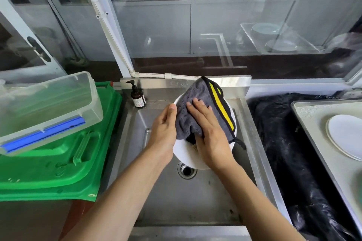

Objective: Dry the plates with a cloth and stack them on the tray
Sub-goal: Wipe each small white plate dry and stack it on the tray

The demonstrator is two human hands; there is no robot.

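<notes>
The left hand (163,129) grips the white plate (188,154) by its rim over the sink (137,143), steadying it. The right hand (207,133) presses the grey cloth (195,100) flat, fingers straight. 1 plate (346,135) lies on the tray (313,123).

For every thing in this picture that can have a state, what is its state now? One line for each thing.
Left hand: grips the rim of the white round plate, held over the steel sink.
Right hand: presses the grey cloth with a yellow stripe flat on that plate.
Second white plate: lies on the pale tray.
Brown pump bottle: upright.
Clear plastic box: tilted, on green plastic lid.
</notes>
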